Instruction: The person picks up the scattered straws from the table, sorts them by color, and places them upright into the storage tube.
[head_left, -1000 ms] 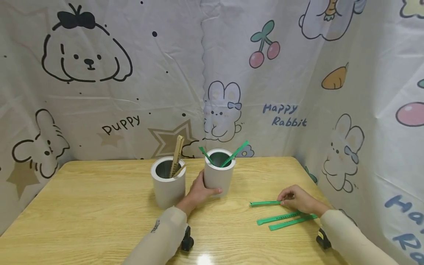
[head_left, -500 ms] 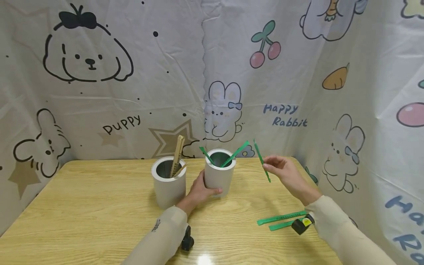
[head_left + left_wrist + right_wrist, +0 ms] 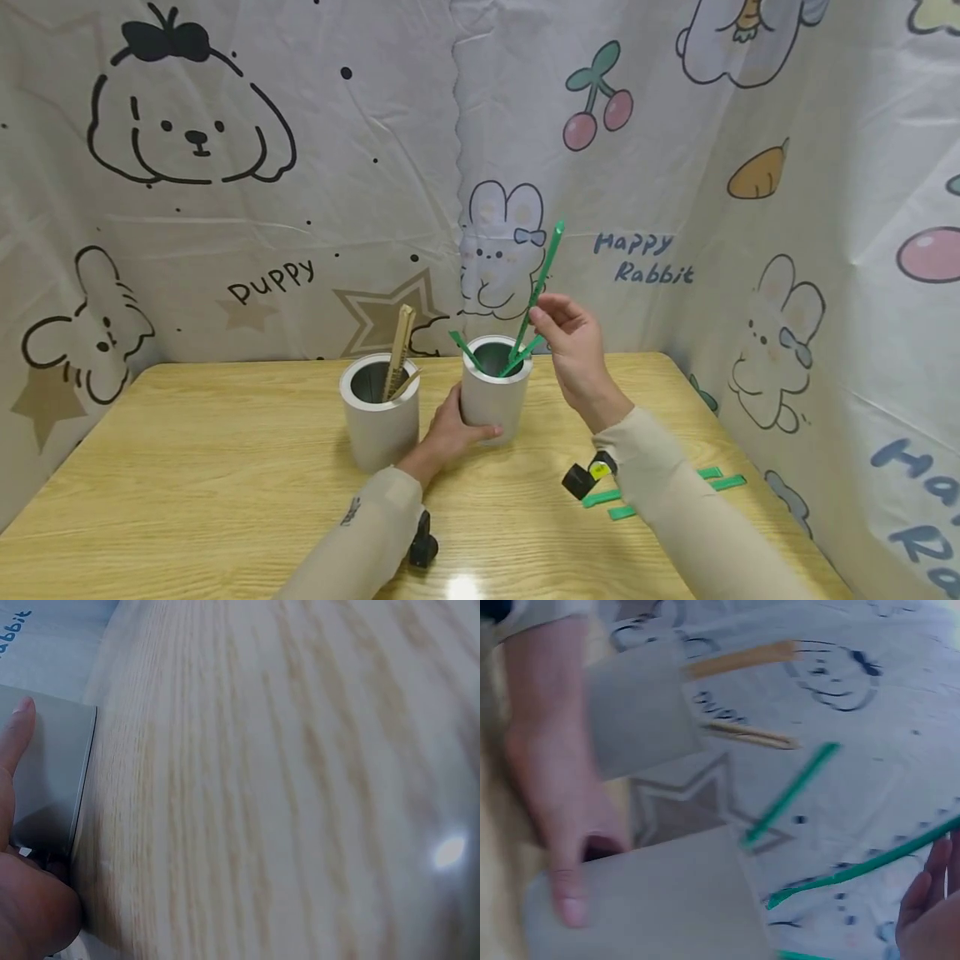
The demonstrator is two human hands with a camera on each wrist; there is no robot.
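Observation:
In the head view, my left hand (image 3: 448,433) grips the right white cylindrical holder (image 3: 495,404), its thumb across the front and its fingers round the left side. My right hand (image 3: 576,354) pinches a thin green wrapped straw (image 3: 550,262) between thumb and fingers. The straw stands steeply tilted, its lower end at the holder's mouth. Two other green straws (image 3: 467,350) lean inside that holder. In the right wrist view, the held straw (image 3: 855,868) has its tip close to the holder's rim (image 3: 746,877). The left wrist view shows my left thumb (image 3: 19,731) against the holder's wall.
Left of it stands another white holder (image 3: 381,437) with several brown wrapped straws (image 3: 399,350). Two green straws (image 3: 723,482) lie on the wooden table (image 3: 225,483), partly covered by my right forearm. A printed curtain (image 3: 360,208) hangs behind the table and along its right side.
My right hand has lifted a green straw off the table, carried it left and up to the right holder, and turned it from lying flat to steep. My left hand keeps its grip.

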